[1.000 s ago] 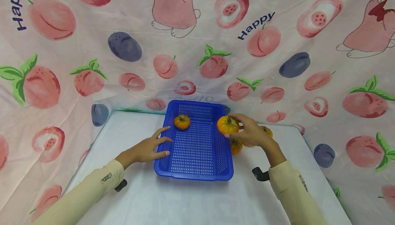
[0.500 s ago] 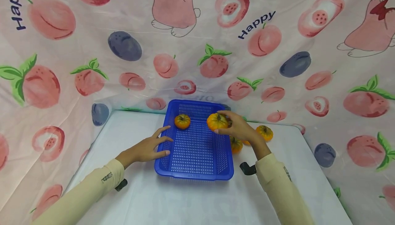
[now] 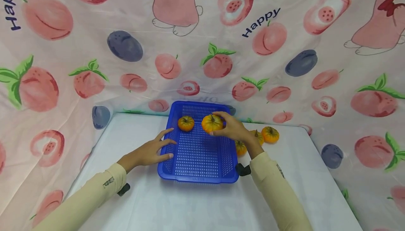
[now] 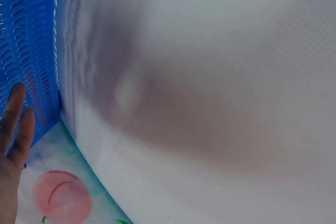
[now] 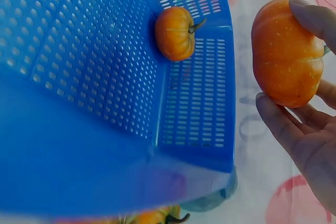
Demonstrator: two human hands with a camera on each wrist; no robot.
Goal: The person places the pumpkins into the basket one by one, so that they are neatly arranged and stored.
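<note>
My right hand (image 3: 234,129) pinches a small orange pumpkin (image 3: 211,123) between thumb and fingers, over the far right part of a blue plastic basket (image 3: 197,157). In the right wrist view the held pumpkin (image 5: 286,51) shows its ribbed side, with the thumb on top and the fingers beneath. Another small pumpkin (image 3: 186,123) lies inside the basket at its far left corner. My left hand (image 3: 150,153) is at the basket's left rim, fingers spread and reaching over the edge. Only some of its fingers (image 4: 20,135) appear in the left wrist view, beside the perforated basket wall.
Several more orange pumpkins (image 3: 270,134) sit on the white table (image 3: 190,206) just right of the basket, partly hidden behind the right forearm. A fruit-printed cloth (image 3: 190,69) hangs behind the table and at both sides.
My right hand has carried the pumpkin leftward from the basket's right rim to above its inside, uncovering more of the pumpkins on the table. The left hand stays at the rim.
</note>
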